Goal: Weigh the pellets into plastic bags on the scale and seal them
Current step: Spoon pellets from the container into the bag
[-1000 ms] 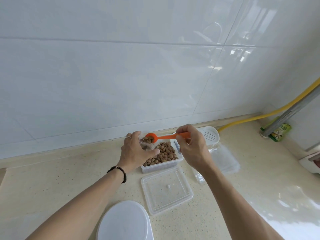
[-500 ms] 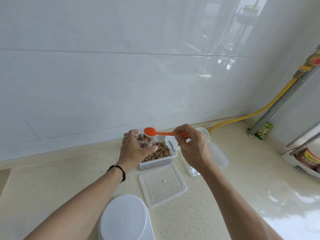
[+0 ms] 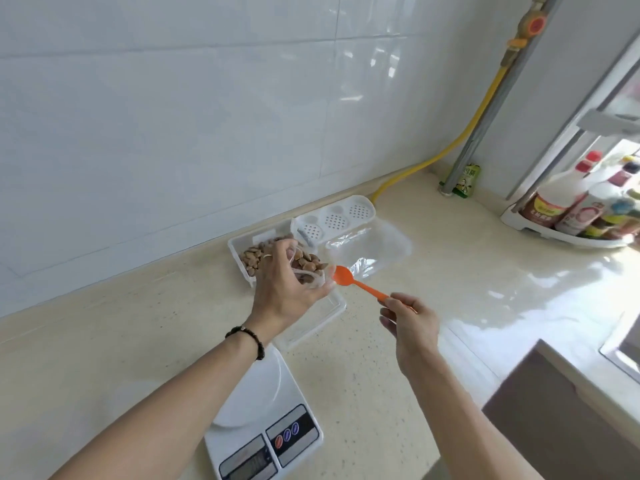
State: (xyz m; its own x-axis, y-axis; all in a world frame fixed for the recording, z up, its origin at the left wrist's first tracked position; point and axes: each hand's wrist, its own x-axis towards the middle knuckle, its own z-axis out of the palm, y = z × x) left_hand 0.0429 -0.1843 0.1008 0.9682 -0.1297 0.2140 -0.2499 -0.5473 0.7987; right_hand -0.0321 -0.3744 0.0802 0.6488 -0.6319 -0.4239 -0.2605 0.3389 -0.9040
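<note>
Hands: the left hand (image 3: 287, 282) is closed round the mouth of a small plastic bag (image 3: 310, 273) that already holds some pellets; the right hand (image 3: 408, 323) is pinched on the handle end of an orange spoon (image 3: 360, 284).
Change: a second ago the spoon bowl was held over the bag mouth, above the tub; it has now been drawn back toward the right, and the bowl appears empty, though the view is soft here.
Meaning: one scoop is judged to have been tipped in, so either another scoop or a check on the scale is due; nothing has been weighed or sealed yet.
Pellets: brown, rounded, dry-looking pieces are heaped in a clear rectangular tub (image 3: 239, 247) set against the desk's back edge, partly hidden by the left hand.
Bag: thin, clear and crumpled, it is held off the desk, just above the tub's near rim.
Scale: the white scale (image 3: 263, 410), smooth with a round weighing plate and a dark display, is left bare near the desk's front edge, under the left forearm.
Lid: a clear, flat lid (image 3: 322, 317) is laid between tub and scale.
Spare bags: a glossy stack of clear bags (image 3: 370, 251) is spread right of the tub, beside a white perforated tray (image 3: 334, 220).
Desk: pale, speckled stone with a polished sheen toward the right edge.
</note>
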